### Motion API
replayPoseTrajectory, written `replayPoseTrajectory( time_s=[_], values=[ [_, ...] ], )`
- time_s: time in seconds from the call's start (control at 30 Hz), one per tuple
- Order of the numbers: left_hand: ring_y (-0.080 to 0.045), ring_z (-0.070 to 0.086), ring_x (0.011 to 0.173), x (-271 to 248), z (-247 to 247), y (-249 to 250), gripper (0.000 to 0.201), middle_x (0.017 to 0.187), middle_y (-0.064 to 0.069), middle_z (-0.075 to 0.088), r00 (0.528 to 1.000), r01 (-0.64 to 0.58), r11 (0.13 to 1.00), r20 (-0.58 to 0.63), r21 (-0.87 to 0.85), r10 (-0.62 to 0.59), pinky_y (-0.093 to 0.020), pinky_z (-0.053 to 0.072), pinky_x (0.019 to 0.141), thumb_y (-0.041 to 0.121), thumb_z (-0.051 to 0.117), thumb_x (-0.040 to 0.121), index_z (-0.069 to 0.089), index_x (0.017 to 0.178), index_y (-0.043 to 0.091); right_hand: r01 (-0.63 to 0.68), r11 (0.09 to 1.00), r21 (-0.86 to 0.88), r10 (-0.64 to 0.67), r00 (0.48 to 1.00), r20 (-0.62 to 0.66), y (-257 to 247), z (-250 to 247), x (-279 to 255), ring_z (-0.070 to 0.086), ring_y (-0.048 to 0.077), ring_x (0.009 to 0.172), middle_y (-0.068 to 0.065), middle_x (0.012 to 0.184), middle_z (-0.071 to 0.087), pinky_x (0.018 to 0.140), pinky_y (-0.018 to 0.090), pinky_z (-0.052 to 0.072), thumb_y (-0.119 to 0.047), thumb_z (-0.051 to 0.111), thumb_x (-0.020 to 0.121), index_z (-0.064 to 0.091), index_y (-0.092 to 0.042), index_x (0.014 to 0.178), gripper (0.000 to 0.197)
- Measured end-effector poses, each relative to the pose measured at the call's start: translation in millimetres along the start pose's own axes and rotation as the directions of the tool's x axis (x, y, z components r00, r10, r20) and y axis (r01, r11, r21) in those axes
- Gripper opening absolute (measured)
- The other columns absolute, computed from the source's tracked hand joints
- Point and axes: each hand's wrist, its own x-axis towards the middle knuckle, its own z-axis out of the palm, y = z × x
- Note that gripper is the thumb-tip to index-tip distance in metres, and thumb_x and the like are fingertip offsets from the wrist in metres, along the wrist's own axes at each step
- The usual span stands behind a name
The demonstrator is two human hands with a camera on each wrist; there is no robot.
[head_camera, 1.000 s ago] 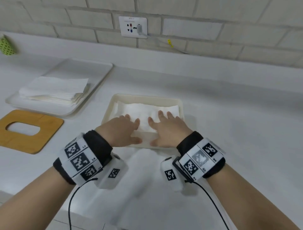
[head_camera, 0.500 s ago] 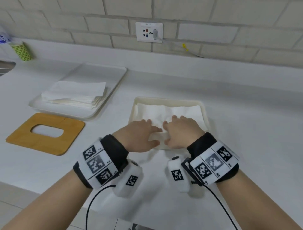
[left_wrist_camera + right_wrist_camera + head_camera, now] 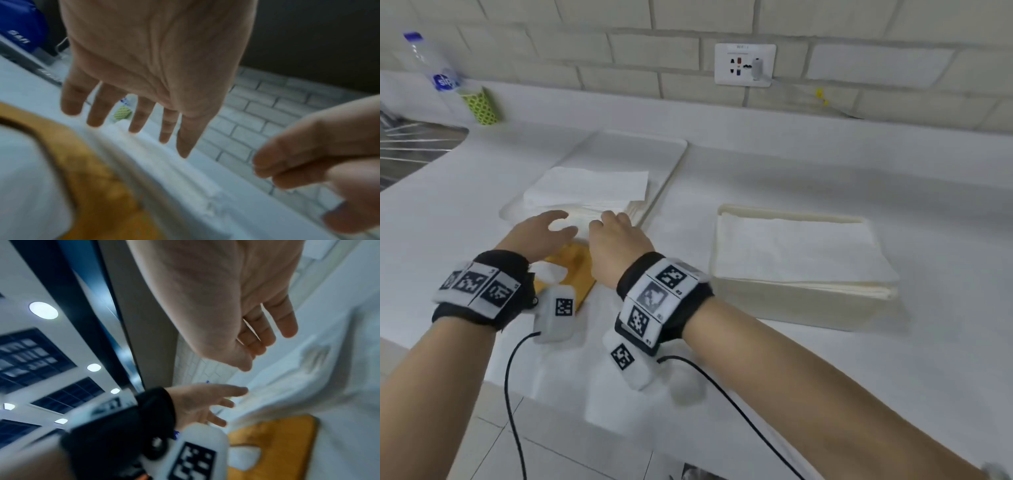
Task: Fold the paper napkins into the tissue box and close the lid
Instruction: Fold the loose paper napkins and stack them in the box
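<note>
Both hands have left the tissue box and swung left toward the napkin stack since half a second ago. Far left on the counter [image 3: 808, 161] stand a water bottle [image 3: 431, 65] and a green cup [image 3: 482, 104]. Next comes the tray [image 3: 654, 150] carrying the napkin stack [image 3: 589, 190], with the wooden lid [image 3: 575, 270] lying on the counter just near of it. The left hand [image 3: 544, 233] hovers over the lid and the tray's near edge, fingers spread and relaxed, holding nothing. Beside it, the right hand [image 3: 619, 236] reaches the same way, fingers loosely extended, also free; the two sit close together but apart. Well to the right sits the tissue box [image 3: 798, 305], lid off, folded napkins [image 3: 798, 246] filling it to the rim.

This looks like the fetch step for another napkin. Next, the hands likely need to separate just the top sheet at the stack's near edge, lifting without dragging the sheets beneath.
</note>
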Motion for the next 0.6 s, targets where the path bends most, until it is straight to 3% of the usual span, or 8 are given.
replayPoseTrajectory(
  time_s=[0.17,0.33,0.43,0.5,0.6],
  values=[
    [-0.033,0.031,0.138,40.3,8.6,-21.1,0.056,0.154,-0.015,0.028,1.0,0.02,0.99,-0.005,0.137,-0.02,-0.041,0.025,0.113,0.034,0.046,0.098,0.029,0.148,0.016,-0.116,0.993,0.013,0.115,0.993,0.027,12.4,41.6,61.7,0.03,0.026,0.129,0.011,0.14,0.034,0.102,0.035,0.031,-0.008,0.037,0.092,0.032,-0.006,0.136,0.045],
    [-0.036,0.038,0.133,61.9,12.4,-12.1,0.063,0.15,-0.017,0.035,0.997,-0.032,0.997,-0.067,0.072,0.036,-0.042,0.03,0.108,0.03,0.047,0.098,0.017,0.151,0.013,-0.353,0.92,0.172,0.366,0.929,-0.049,33.8,53.3,103.7,0.026,0.039,0.13,0.015,0.151,0.007,0.106,0.044,0.033,-0.007,0.047,0.088,0.02,-0.016,0.144,0.062],
    [-0.037,0.039,0.132,77.6,13.1,-4.5,0.062,0.147,-0.021,0.037,0.995,0.028,0.995,-0.093,-0.095,-0.037,-0.039,0.033,0.104,0.029,0.045,0.099,0.017,0.15,0.008,-0.451,0.84,0.301,0.464,0.885,0.032,40.6,44.3,119.7,0.028,0.039,0.13,0.026,0.149,0.003,0.106,0.044,0.031,-0.007,0.045,0.089,0.022,-0.017,0.142,0.059],
    [-0.036,0.046,0.125,93.0,10.2,-2.9,0.065,0.142,-0.02,0.044,0.98,0.123,0.931,-0.107,-0.345,-0.169,-0.039,0.038,0.102,0.034,0.049,0.095,0.026,0.145,0.0,-0.464,0.823,0.327,0.485,0.874,0.022,44.0,37.6,128.8,0.038,0.035,0.123,0.023,0.145,0.019,0.099,0.044,0.034,-0.015,0.042,0.093,0.036,-0.012,0.134,0.042],
    [-0.027,0.061,0.086,109.1,3.7,-3.2,0.075,0.12,-0.01,0.051,0.926,0.207,0.728,-0.109,-0.654,-0.361,-0.04,0.052,0.091,0.041,0.06,0.087,0.028,0.14,-0.002,-0.464,0.802,0.376,0.504,0.864,-0.009,48.9,29.4,138.0,0.047,0.031,0.116,0.015,0.133,0.038,0.095,0.042,0.036,-0.026,0.036,0.099,0.052,-0.004,0.118,0.033]
  ],
)
